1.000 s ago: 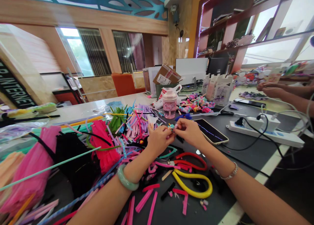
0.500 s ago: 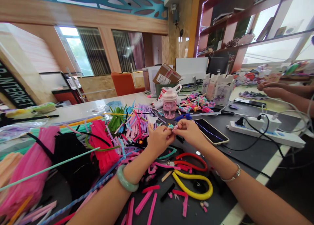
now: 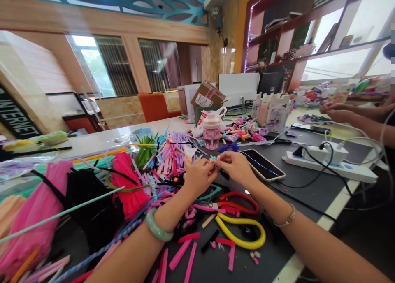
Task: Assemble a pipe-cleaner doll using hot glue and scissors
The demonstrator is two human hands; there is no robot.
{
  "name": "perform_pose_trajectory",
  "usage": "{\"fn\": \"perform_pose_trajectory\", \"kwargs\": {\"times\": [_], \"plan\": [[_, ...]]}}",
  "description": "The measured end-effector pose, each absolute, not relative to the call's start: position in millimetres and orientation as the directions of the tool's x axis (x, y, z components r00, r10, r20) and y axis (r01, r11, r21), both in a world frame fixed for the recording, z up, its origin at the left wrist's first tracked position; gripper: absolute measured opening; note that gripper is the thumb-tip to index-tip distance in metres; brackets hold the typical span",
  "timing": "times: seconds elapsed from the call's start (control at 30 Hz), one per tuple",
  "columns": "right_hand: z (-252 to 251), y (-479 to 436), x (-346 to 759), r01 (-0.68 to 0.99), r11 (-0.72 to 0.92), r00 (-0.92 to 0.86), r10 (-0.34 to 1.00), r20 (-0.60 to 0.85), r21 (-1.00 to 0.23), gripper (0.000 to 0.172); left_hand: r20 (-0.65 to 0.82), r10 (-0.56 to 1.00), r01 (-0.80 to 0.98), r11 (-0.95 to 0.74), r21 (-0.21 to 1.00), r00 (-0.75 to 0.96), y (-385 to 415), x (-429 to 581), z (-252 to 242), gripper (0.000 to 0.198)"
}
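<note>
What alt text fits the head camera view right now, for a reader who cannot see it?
The left hand and right hand pinch a small teal-and-pink pipe-cleaner piece above a dark worktable strewn with cut pipe cleaners; a smartphone lies just beyond the right hand.

Teal-pink pipe cleaner twist [image 3: 215, 161]; hot-pink bundle [image 3: 128, 188], black bundle [image 3: 89, 205], green bundle [image 3: 144, 153]; pale-green bangle [image 3: 158, 226].

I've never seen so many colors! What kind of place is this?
Probably a craft workshop: bundles of pink pipe cleaners lie on a long table, beside red-handled scissors and cut pink pieces.
</note>
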State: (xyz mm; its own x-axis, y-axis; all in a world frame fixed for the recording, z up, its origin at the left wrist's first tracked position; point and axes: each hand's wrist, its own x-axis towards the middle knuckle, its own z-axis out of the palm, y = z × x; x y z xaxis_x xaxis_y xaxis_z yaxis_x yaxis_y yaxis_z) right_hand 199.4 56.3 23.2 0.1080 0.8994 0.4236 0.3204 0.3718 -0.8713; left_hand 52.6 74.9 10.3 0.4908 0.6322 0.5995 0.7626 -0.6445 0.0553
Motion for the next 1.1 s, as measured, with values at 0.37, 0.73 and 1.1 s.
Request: {"fn": "perform_pose_trajectory", "kwargs": {"times": [0.37,0.73,1.1], "plan": [[20.0,59.2,205.3,0.386,0.36,0.058,0.91,0.411,-0.85,0.011,0.599,0.64,0.771,-0.634,0.056,0.482,75.5,53.0,9.7,0.025],[32.4,48.3,202.6,0.605,0.36,0.089,0.855,0.51,-0.71,0.005,0.592,0.659,0.789,-0.611,0.063,0.463,75.6,52.7,11.6,0.025],[37.3,44.0,201.5,0.647,0.387,0.003,0.86,0.51,-0.656,0.012,0.621,0.677,0.81,-0.575,0.114,0.394,79.0,50.5,12.0,0.025]]}}
